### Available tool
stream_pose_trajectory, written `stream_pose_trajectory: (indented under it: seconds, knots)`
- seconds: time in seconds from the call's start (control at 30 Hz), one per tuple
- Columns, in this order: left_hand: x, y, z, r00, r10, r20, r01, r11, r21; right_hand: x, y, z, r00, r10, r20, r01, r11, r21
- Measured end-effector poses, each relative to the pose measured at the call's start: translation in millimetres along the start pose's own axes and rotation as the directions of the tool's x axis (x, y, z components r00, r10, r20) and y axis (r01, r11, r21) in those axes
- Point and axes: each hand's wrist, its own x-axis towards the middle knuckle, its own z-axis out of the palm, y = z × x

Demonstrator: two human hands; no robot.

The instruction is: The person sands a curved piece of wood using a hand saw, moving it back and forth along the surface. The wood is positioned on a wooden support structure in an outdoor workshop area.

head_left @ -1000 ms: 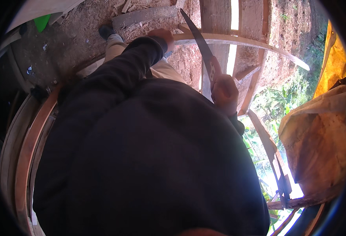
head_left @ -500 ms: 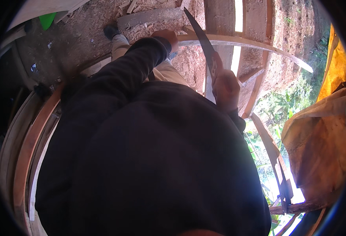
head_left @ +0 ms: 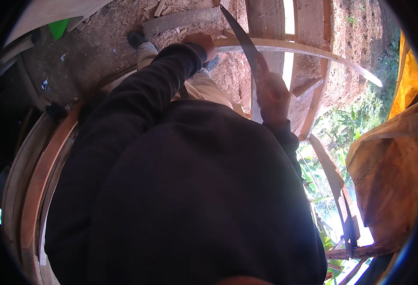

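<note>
Gripping the handsaw (head_left: 245, 41), the right hand (head_left: 274, 97) angles it across the wooden strip (head_left: 308, 49), contact unclear; the left hand (head_left: 201, 42) is at the strip, its grip impossible to tell; sawing seems the current step, the next stroke wanting firm bracing.

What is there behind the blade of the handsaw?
Behind the blade runs a long wooden strip, with a wide board beyond it. Where the blade crosses, the strip's surface is covered and cannot be seen.

The left hand (head_left: 201, 44) and saw blade (head_left: 241, 35) obstruct the wooden strip (head_left: 278, 45). Between them a short stretch lies free, as does the strip's right-hand end.
</note>
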Motion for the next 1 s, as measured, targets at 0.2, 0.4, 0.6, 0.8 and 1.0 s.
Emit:
stream_pose_trajectory:
  seconds: [0.2, 0.4, 0.6, 0.8, 1.0]
  knots:
    - [8, -5, 6, 1.0, -0.021, 0.021, 0.021, 1.0, 0.018, 43, -7, 27, 0.98, 0.195, -0.046, -0.193, 0.981, 0.028]
    - [14, -11, -1, 0.998, -0.05, -0.03, 0.051, 0.998, 0.022, -46, -32, -33, 1.0, 0.026, 0.008, -0.026, 0.997, 0.077]
    - [-1, -2, 2, 0.998, 0.049, -0.031, -0.049, 0.999, 0.009, 93, 7, 43, 0.961, 0.275, 0.019, -0.272, 0.937, 0.218]
    - [6, -9, 16, 0.996, -0.073, 0.043, 0.074, 0.996, -0.04, -30, -24, -20, 0.983, 0.185, 0.022, -0.186, 0.972, 0.143]
    - [2, -1, 7, 1.0, 0.021, -0.011, -0.021, 1.0, -0.016, -2, 1, 1, 0.997, 0.066, -0.045, -0.061, 0.992, 0.11]
